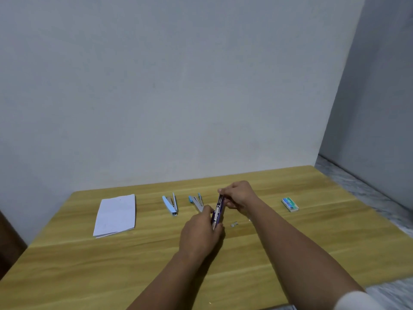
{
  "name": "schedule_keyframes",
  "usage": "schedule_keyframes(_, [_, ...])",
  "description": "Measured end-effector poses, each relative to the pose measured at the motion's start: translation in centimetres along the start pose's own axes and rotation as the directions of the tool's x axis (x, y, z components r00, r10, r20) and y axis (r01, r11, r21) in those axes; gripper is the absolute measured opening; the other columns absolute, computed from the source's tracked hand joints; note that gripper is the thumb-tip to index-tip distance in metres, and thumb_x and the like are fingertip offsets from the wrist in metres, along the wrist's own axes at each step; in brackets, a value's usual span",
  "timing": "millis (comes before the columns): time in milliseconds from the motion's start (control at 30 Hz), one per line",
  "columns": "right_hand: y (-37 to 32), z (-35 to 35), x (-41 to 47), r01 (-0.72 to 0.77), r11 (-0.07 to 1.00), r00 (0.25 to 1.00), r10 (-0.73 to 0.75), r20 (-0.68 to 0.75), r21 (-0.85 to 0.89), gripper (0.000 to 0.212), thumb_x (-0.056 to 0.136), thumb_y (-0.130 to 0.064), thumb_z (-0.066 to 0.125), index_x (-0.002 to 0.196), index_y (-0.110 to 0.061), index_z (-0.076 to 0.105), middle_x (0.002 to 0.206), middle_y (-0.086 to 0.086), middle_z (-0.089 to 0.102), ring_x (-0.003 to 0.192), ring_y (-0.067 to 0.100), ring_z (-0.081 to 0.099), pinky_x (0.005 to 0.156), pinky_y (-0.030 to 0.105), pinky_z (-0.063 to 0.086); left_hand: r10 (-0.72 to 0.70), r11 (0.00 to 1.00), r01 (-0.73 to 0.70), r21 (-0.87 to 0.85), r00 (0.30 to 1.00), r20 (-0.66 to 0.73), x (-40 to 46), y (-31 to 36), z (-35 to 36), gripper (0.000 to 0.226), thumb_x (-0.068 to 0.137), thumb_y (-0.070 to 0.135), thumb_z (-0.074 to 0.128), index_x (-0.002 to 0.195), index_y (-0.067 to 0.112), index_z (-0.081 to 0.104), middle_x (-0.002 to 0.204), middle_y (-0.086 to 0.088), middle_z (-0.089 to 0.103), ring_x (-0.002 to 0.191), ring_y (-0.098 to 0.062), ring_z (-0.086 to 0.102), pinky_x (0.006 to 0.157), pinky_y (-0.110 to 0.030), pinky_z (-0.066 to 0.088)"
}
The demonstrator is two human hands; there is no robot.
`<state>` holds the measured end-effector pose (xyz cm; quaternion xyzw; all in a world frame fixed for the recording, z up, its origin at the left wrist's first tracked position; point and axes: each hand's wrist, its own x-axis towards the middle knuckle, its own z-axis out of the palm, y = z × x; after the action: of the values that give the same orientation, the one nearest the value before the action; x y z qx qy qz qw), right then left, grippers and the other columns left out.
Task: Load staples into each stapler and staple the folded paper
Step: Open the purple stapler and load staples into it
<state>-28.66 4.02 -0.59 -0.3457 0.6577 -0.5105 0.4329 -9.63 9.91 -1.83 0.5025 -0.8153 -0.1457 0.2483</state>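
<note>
wooden table [312, 242]: two blue staplers [171, 204], folded paper [116, 214], staple box [289, 204].

Soft, even, rather dim light — no glare. Faint shadows lie under the hands on the table [290, 220]. The picture is slightly blurred throughout, and the wide lens bends the table's edges — corners most.

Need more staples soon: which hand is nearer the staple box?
Right. The right hand is at the purple stapler's top, with bare table between it and the staple box further right. The left hand grips the stapler's lower end, further from the box.
</note>
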Motion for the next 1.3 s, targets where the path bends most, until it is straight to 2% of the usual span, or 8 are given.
schedule_keyframes(200, [0.6,1.4,1.4,0.104,0.862,0.987,-0.151,-0.056,-0.495,0.039,0.084,-0.037,0.088,0.072,-0.002,0.074,0.068,0.015,0.074,0.058,0.024,0.064,0.061,0.038,0.052,0.010,0.993,-0.009,0.116,1.000,-0.005,1.4,0.6,0.8,0.023,0.095,0.038,0.055,0.108,0.020,0.059,0.098,0.002,0.057,0.079,-0.019,0.057,0.066,-0.031,0.046])
schedule_keyframes(367, [-1.3,-1.4,-0.7,0.178,0.682,0.941,-0.328,-0.079,-0.710,0.049,0.093,-0.053,0.073,0.118,-0.011,0.076,0.115,0.004,0.076,0.100,0.023,0.070,0.076,0.032,0.047,0.082,0.989,-0.077,0.127,0.996,-0.033,2.3,0.6,1.4,0.022,0.102,0.034,0.047,0.114,0.018,0.057,0.097,-0.003,0.064,0.084,-0.028,0.065,0.065,-0.036,0.048])
schedule_keyframes(733, [1.9,-15.0,-5.5,-0.262,0.392,0.919,-0.178,-0.351,-0.882,0.052,0.088,-0.053,0.064,0.124,-0.016,0.064,0.131,0.013,0.061,0.112,0.035,0.065,0.079,0.036,0.048,0.071,0.982,-0.062,0.176,0.997,-0.044,2.3,1.5,1.0,0.029,0.097,0.047,0.053,0.113,0.026,0.063,0.101,0.005,0.064,0.089,-0.020,0.066,0.071,-0.034,0.055])
schedule_keyframes(867, [3.2,-15.6,-7.1,-0.206,0.437,0.911,-0.241,-0.334,-0.876,0.024,0.092,-0.027,0.060,0.111,-0.017,0.072,0.116,0.008,0.072,0.101,0.030,0.069,0.080,0.036,0.057,0.065,0.996,-0.056,0.067,0.987,-0.147,1.5,1.9,0.4,0.031,0.097,0.051,0.055,0.116,0.028,0.064,0.107,0.009,0.064,0.093,-0.017,0.065,0.065,-0.031,0.046])
schedule_keyframes(1000, [2.8,-13.2,-9.5,-0.011,0.614,0.906,-0.328,-0.268,-0.789,0.028,0.090,-0.041,0.071,0.113,-0.025,0.074,0.106,0.002,0.075,0.095,0.024,0.070,0.073,0.033,0.052,0.005,0.973,-0.042,-0.228,0.987,-0.162,0.5,2.8,-0.4,0.031,0.096,0.048,0.062,0.119,0.027,0.068,0.095,0.012,0.064,0.083,-0.008,0.062,0.069,-0.032,0.053])
schedule_keyframes(1100, [1.4,-10.3,-10.9,0.231,0.683,0.917,-0.392,-0.080,-0.693,0.037,0.083,-0.036,0.084,0.116,-0.023,0.074,0.103,-0.004,0.071,0.090,0.012,0.068,0.075,0.030,0.053,-0.170,0.806,0.167,-0.568,0.984,0.047,0.2,3.9,-1.4,0.039,0.097,0.045,0.066,0.129,0.023,0.062,0.104,0.004,0.067,0.077,-0.010,0.068,0.067,-0.031,0.055])
schedule_keyframes(1233, [0.3,-6.2,-12.4,0.443,0.686,0.888,-0.427,0.173,-0.577,0.027,0.080,-0.021,0.089,0.101,-0.027,0.073,0.098,-0.006,0.074,0.062,-0.003,0.060,0.061,0.015,0.048,-0.250,0.179,0.482,-0.858,0.865,0.434,-1.2,5.2,-2.8,0.034,0.098,0.020,0.070,0.125,0.013,0.050,0.099,-0.019,0.067,0.066,-0.025,0.067,0.049,-0.032,0.057])
schedule_keyframes(1300, [0.2,-4.5,-12.9,0.483,0.716,0.871,-0.452,0.193,-0.504,0.024,0.080,-0.021,0.090,0.098,-0.027,0.075,0.096,-0.007,0.075,0.061,0.000,0.058,0.060,0.021,0.050,-0.276,0.059,0.454,-0.889,0.863,0.423,-1.8,4.8,-3.6,0.027,0.098,0.000,0.065,0.117,0.003,0.048,0.082,-0.025,0.065,0.056,-0.025,0.062,0.042,-0.028,0.049])
